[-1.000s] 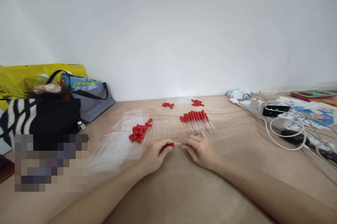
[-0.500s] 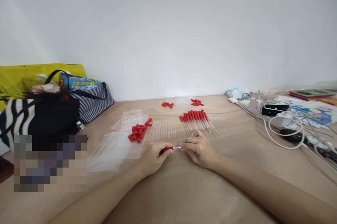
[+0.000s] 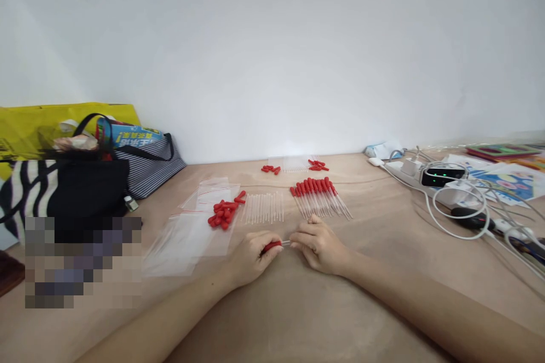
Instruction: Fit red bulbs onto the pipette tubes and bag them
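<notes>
Between finger and thumb, my left hand [image 3: 253, 258] pinches a red rubber dropper bulb [image 3: 271, 246]. My right hand [image 3: 320, 245] grips the clear glass dropper tube [image 3: 286, 243], which meets the bulb's open end; how deep it sits is hidden by the fingers. Beyond my right hand lies a row of droppers with red bulbs [image 3: 320, 195], side by side. Several bare glass tubes [image 3: 264, 208] are lined up left of that row. A heap of loose red bulbs [image 3: 222, 214] rests on clear plastic bags [image 3: 183, 238] farther left.
Near the wall lie more red bulbs [image 3: 271, 169] and another bag of tubes [image 3: 296, 164]. Bags, including a striped one [image 3: 149, 164], stand at the left. A power strip [image 3: 400, 171] with tangled white cables and some printed papers [image 3: 506, 178] cover the right side.
Less of the glass tube shows between my hands, and my right hand has shifted slightly left towards the bulb. The things on the table stay where they were.
</notes>
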Available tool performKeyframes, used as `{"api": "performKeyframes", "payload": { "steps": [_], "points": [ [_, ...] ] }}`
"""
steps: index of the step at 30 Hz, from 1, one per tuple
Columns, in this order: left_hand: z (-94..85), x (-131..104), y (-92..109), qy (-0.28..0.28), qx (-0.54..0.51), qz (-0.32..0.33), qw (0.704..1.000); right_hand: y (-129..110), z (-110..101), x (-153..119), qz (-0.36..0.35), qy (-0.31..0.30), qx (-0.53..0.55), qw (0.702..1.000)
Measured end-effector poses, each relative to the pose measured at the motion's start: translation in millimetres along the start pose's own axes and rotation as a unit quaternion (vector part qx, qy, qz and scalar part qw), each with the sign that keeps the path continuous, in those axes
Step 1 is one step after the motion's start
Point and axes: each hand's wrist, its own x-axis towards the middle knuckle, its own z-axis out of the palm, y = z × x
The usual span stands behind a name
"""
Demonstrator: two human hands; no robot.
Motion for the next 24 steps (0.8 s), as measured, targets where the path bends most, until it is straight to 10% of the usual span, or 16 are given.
{"api": "performKeyframes", "payload": {
  "steps": [24],
  "points": [
    [-6.5, 0, -10, 0.025, 0.001, 0.040, 0.999, -2, -1, 5, 0.053, -0.070, -0.008, 0.996]
  ]
}}
